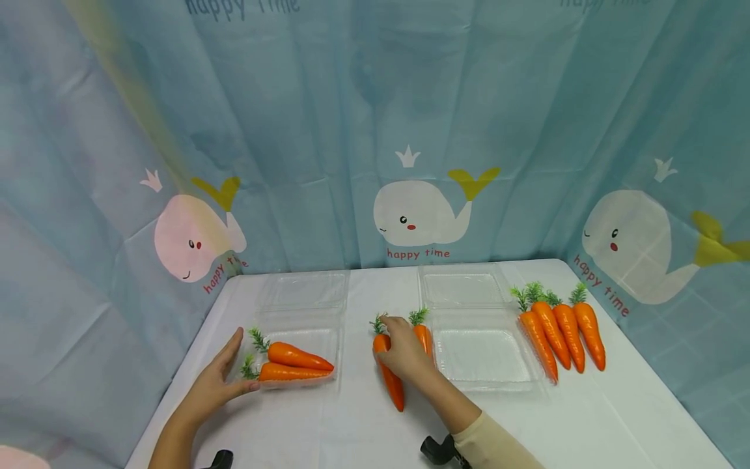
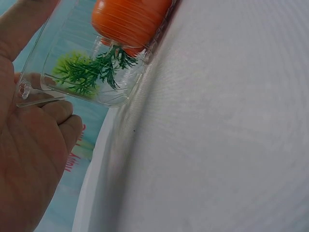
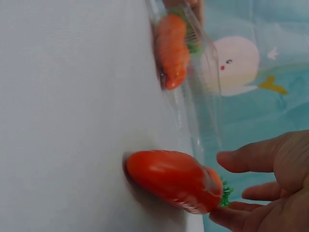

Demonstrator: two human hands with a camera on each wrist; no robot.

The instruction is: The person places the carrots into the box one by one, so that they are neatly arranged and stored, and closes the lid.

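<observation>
In the head view my left hand (image 1: pixel 213 384) is spread beside the left end of a clear plastic box (image 1: pixel 336 339), with the thumb right at its near corner. Two carrots (image 1: pixel 295 371) with green tops lie inside that box; the left wrist view shows one carrot's thick end (image 2: pixel 128 21) through the plastic. Over two loose carrots in the middle reaches my right hand (image 1: pixel 407 348). Its thumb and fingers are apart near the top of the left carrot (image 1: pixel 389 384). The other carrot (image 1: pixel 423 337) is partly hidden behind the hand.
A second clear box (image 1: pixel 486 355) with its lid (image 1: pixel 463 290) folded back stands right of the middle. Several carrots (image 1: pixel 568 335) lie side by side to its right. The left box's lid (image 1: pixel 305 290) also lies back. A curtain (image 1: pixel 328 130) surrounds the white table (image 1: pixel 363 436).
</observation>
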